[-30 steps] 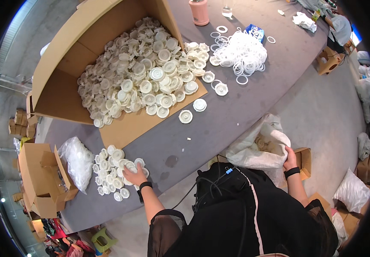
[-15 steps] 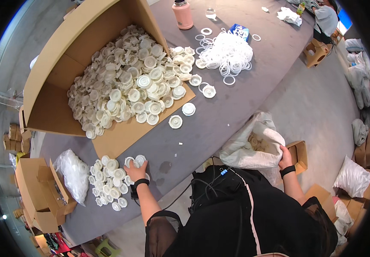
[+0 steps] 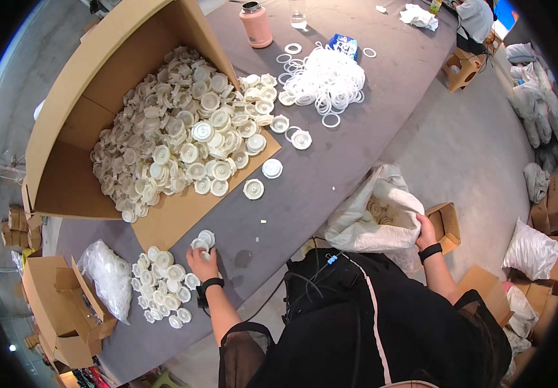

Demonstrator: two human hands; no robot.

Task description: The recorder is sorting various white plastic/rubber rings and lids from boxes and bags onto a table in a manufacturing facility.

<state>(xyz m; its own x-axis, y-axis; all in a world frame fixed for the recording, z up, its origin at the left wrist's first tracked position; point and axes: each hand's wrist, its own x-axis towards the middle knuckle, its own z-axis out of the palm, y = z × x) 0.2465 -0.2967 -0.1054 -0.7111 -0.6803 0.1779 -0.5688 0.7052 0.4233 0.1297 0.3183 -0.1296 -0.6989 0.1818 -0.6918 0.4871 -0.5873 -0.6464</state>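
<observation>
White plastic caps point(image 3: 203, 239) are being gripped by the curled left hand point(image 3: 202, 265) beside a cap pile point(image 3: 164, 275), while a white sack point(image 3: 368, 231) is being held open by the right hand point(image 3: 427, 231), firm holds seemingly being called for.

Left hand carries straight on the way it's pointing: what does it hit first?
Beyond the white caps at the left hand, probably the brown cardboard flap; the hand's height is unclear, so it might pass over.

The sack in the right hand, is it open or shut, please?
Open: the right hand holds the sack by its rim; pale parts show inside.
</observation>
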